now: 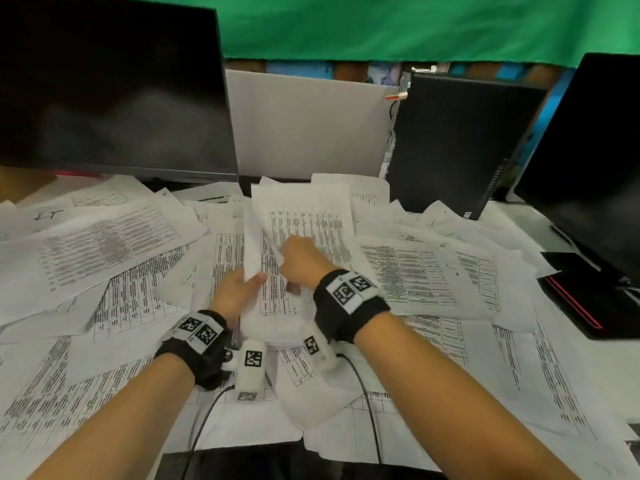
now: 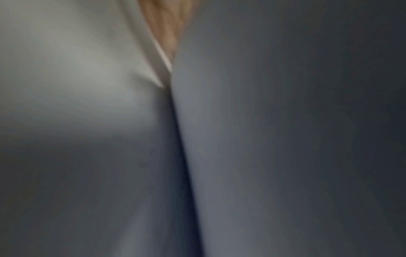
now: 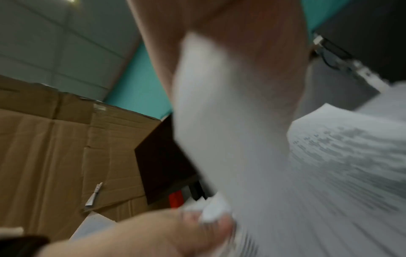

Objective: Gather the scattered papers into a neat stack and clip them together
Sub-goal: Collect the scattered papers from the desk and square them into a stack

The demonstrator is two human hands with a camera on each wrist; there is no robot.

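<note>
Printed white papers [image 1: 104, 251] lie scattered over the whole desk. At the desk's middle I hold up a small bundle of sheets [image 1: 304, 223], tilted towards me. My left hand [image 1: 239, 289] grips the bundle's lower left edge, thumb on top. My right hand [image 1: 301, 261] grips the bundle from the right, fingers curled round a sheet. The left wrist view is filled by blurred paper [image 2: 263, 121] with a bit of finger [image 2: 169, 26] at the top. The right wrist view shows blurred sheets [image 3: 241, 139] against my palm. No clip is in view.
A dark monitor [image 1: 110, 84] stands at the back left, a black computer tower [image 1: 460, 140] at the back right, and another dark screen [image 1: 595, 168] at the far right with a black-and-red base [image 1: 588, 296]. A grey partition [image 1: 308, 123] closes the back. Cardboard boxes [image 3: 54, 147] stand to the left.
</note>
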